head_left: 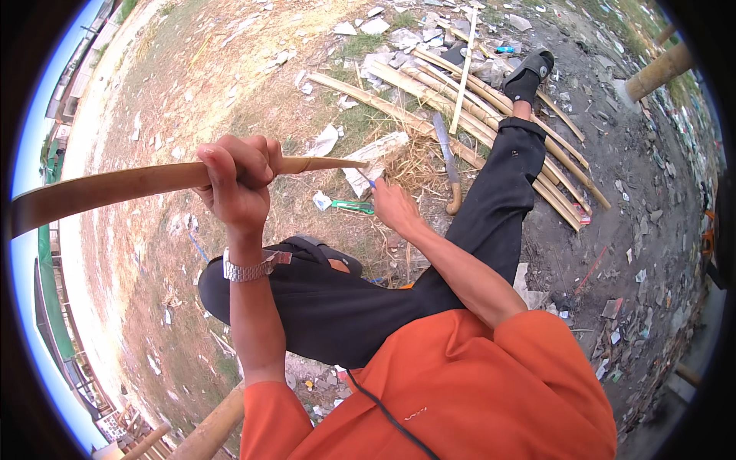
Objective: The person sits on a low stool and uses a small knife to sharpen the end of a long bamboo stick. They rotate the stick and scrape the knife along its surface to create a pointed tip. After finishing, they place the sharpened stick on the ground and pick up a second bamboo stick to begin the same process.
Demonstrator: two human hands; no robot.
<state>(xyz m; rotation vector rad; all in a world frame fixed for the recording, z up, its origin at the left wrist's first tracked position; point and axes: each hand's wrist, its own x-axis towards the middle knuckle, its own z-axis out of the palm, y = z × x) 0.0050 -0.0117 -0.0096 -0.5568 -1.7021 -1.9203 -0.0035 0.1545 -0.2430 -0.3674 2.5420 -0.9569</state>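
Note:
My left hand (239,175), with a metal watch on its wrist, is closed around a long bamboo strip (115,186). One end of the strip runs off past the left rim; its narrow end points right, towards my other hand. Fingers curled, my right hand (395,205) grips a small blue-handled tool (373,183) close to that narrow end. Its thin front part looks like a blade, but is too small to be sure of, and I cannot tell whether it touches the strip. Below lies a green box cutter (354,206) on the ground. A large knife (444,147) with a wooden handle rests beside my right leg.
Split bamboo pieces (437,93) lie in a pile under and around my right foot. Shavings (414,162) and a pale flat piece (383,147) are on the ground ahead. Bamboo poles (658,73) stand at the upper right and lower left (215,422). Scraps litter the dirt.

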